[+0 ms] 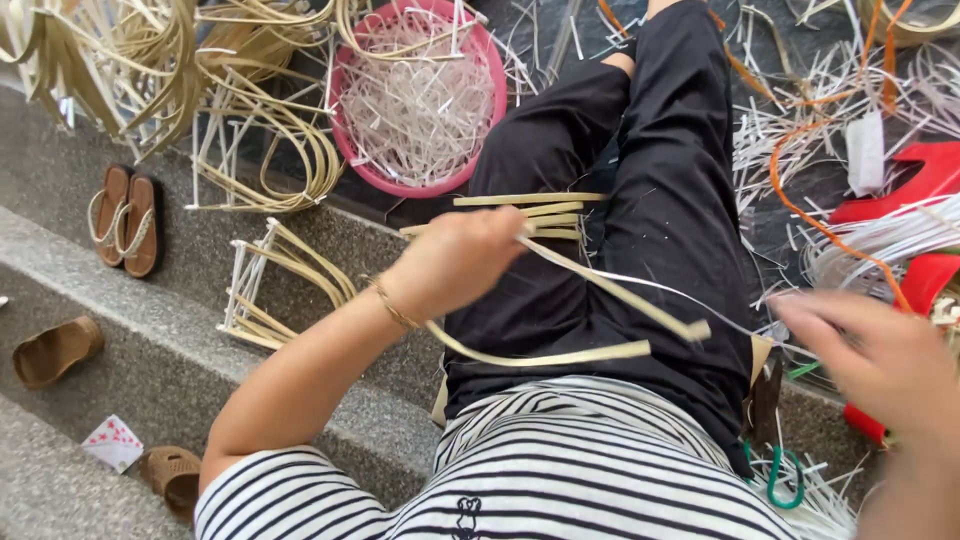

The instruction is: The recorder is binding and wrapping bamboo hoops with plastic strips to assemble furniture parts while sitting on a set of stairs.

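Observation:
My left hand point(455, 262) is closed around a bundle of flat pale bamboo strips point(535, 212) held over my lap, their ends sticking out to the right and one long strip point(560, 355) curving down toward my waist. A thin white strand point(650, 287) runs from that hand across my black trousers toward my right hand point(880, 355). The right hand is blurred at the right edge, its fingers pinched near the strand's end; whether it grips it I cannot tell.
A pink basin point(345, 150) full of white strip offcuts stands ahead. Woven bamboo frames point(275, 285) lie on the grey stone steps at left, with sandals point(125, 220) and loose slippers. White and orange strips and a red stool point(925, 180) crowd the right.

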